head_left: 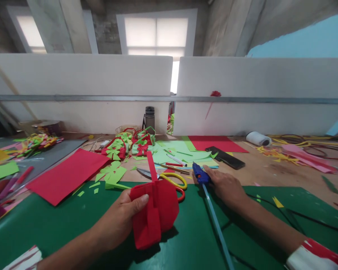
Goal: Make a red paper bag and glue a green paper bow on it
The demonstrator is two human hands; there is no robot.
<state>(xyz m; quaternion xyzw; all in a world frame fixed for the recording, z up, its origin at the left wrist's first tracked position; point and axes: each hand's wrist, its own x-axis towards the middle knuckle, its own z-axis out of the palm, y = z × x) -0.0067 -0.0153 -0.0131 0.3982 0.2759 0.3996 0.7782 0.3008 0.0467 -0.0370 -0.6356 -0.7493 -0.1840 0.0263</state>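
1. Two bare hands are nearest in my feed; the left hand (pixel 121 217) is at seven o'clock, thumb pressed on the face of the red piece (pixel 168 210), other fingers mostly hidden behind, so I read it as clamped.
2. That red piece is at six o'clock, tilted above the green mat (pixel 59 221), its narrow strip (pixel 151 167) pointing toward twelve. I'd keep the grip light, so nothing creases and the strip stays straight.
3. At four o'clock the right hand (pixel 225 187) is wrapped around the blue glue gun (pixel 200 175); whether any finger is squeezing, I cannot tell. The nozzle (pixel 194 165) points away from the red piece. I'd bring it round slowly, lay a thin line and keep the tip off the left thumb.
4. Just beyond the red piece, near six o'clock, lie the scissors (pixel 163 176); I'd steer clear of them.
5. Farther off: phone (pixel 227 157) between three and four, small baskets (pixel 116 148) at nine, bottle (pixel 150 120) at ten.
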